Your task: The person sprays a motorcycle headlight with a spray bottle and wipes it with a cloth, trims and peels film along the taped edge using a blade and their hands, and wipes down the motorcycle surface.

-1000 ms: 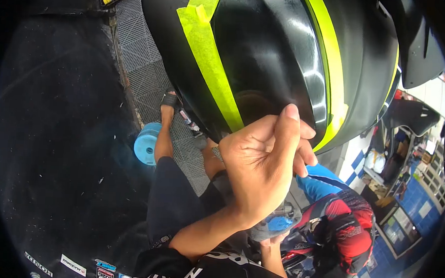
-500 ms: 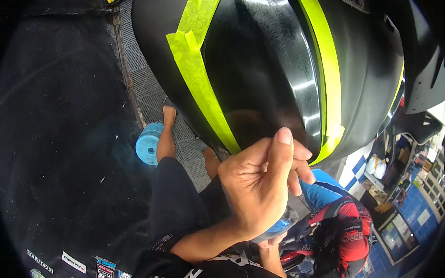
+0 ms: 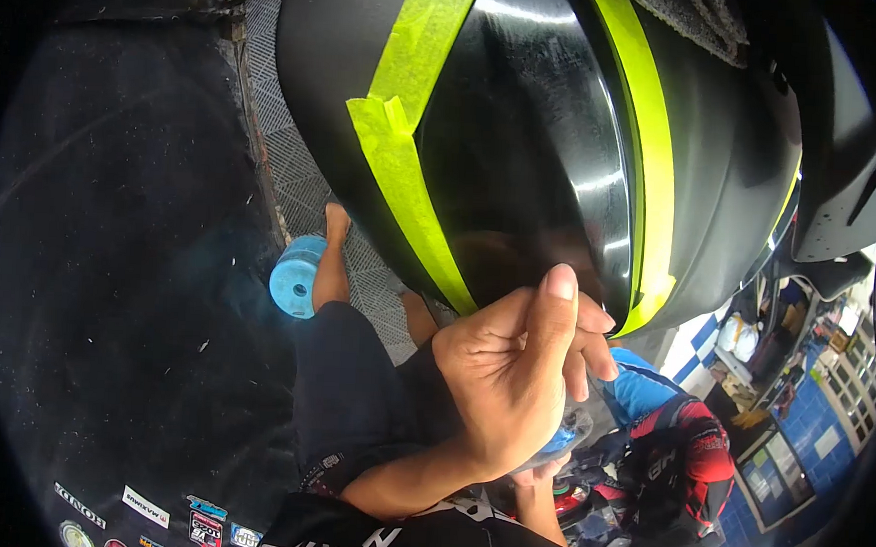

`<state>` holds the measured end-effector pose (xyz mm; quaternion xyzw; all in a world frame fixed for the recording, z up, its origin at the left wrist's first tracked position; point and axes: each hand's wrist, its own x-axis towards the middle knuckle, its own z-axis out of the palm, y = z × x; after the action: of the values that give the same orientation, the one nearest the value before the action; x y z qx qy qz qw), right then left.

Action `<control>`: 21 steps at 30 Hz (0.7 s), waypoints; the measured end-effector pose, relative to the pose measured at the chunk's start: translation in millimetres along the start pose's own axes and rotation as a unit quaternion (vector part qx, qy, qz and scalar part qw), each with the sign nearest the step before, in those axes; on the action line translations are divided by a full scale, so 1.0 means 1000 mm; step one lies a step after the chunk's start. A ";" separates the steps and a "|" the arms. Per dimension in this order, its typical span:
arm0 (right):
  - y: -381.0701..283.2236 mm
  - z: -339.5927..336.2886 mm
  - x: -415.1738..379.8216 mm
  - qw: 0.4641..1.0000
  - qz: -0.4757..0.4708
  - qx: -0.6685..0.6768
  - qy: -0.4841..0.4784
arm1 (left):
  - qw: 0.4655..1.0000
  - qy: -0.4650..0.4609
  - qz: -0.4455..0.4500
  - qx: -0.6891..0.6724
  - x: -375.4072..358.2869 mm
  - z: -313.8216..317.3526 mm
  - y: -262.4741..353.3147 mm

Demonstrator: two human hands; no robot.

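My left hand (image 3: 517, 370) is raised at the middle of the view, palm towards me. Its thumb points up, its fingers are loosely curled and apart, and nothing shows in it. Just beyond it is a glossy black panel (image 3: 512, 150) on a large matte black motorcycle body part (image 3: 726, 179). Bright yellow-green masking tape (image 3: 413, 184) borders the panel on both sides. Lower down, partly hidden behind my left hand, my right hand (image 3: 544, 470) grips a blue item in clear plastic (image 3: 568, 434).
A grey cloth (image 3: 698, 21) lies on the body part at the top. To the right crouches another person (image 3: 674, 470) in red and black. A blue plastic stool or tub (image 3: 298, 277) stands by my leg. Stickers (image 3: 144, 505) mark the black surface at lower left.
The view has shifted slightly, so the taped panel sits a little lower and more of the grey cloth shows. Both hands keep almost the same pose. The other person's head has turned.
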<state>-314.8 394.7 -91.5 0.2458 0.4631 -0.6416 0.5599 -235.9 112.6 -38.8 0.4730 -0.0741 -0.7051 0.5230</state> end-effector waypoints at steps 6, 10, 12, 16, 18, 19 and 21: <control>0.001 0.002 -0.003 1.000 -0.003 -0.006 0.008 | 1.000 0.001 -0.027 -0.014 0.007 0.001 0.015; 0.012 -0.006 -0.004 0.999 -0.024 -0.028 0.028 | 0.999 0.014 -0.027 -0.015 0.014 0.004 0.029; 0.014 -0.011 -0.005 0.999 -0.034 -0.040 0.005 | 0.999 0.000 -0.049 -0.008 0.014 -0.003 0.033; 0.020 -0.007 -0.009 1.000 -0.018 -0.023 0.003 | 0.995 0.003 -0.095 0.005 0.000 -0.010 0.029; 0.026 -0.004 -0.007 1.000 -0.018 -0.022 0.002 | 0.995 0.022 -0.094 0.014 -0.011 -0.010 0.021; 0.030 -0.003 -0.008 1.000 -0.018 -0.021 0.002 | 0.996 0.013 -0.090 0.022 -0.012 -0.015 0.019; 0.036 -0.002 -0.008 1.000 -0.018 -0.020 0.003 | 0.997 0.002 -0.079 0.022 -0.009 -0.021 0.024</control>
<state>-279.5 402.6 -97.1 0.2284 0.4816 -0.6416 0.5516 -204.4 117.6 -30.9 0.4901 -0.0503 -0.7416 0.4552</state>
